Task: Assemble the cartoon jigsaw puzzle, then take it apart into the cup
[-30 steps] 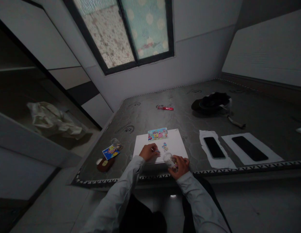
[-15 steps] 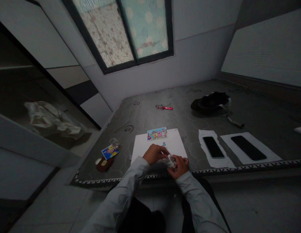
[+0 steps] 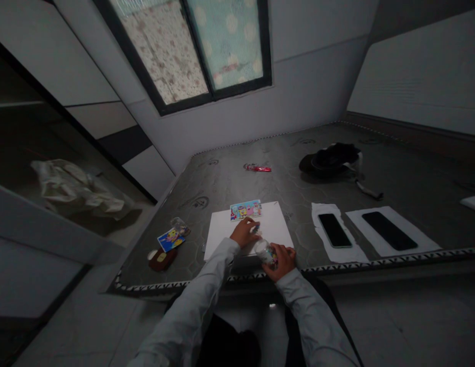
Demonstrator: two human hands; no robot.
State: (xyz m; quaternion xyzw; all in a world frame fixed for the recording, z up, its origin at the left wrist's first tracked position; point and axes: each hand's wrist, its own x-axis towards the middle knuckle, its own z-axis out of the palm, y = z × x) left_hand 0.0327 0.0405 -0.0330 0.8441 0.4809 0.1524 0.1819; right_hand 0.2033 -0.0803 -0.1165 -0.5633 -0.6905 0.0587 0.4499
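Note:
My right hand point(image 3: 282, 261) is closed around a small clear jar point(image 3: 264, 250) with colourful bits inside. The jar is tilted over the near edge of a white sheet of paper point(image 3: 221, 232). My left hand point(image 3: 243, 233) is over the sheet, thumb and fingers drawn together beside a small dark bluish piece point(image 3: 256, 229). What lies between those fingertips is too small to make out. A bright cartoon picture card point(image 3: 245, 210) lies on the sheet's far part, just beyond my left hand.
Left of the paper lie a blue picture card point(image 3: 170, 239), a clear wrapper point(image 3: 180, 226) and a brown case point(image 3: 162, 259). To the right are a phone point(image 3: 334, 230) and a dark slab point(image 3: 389, 231) on white papers. Farther back are a red-wrapped item point(image 3: 257, 168) and a cap point(image 3: 331, 160).
My left hand has moved away from the jar, up and left, to the small piece on the paper. The jar stays in my right hand, with more of it showing now.

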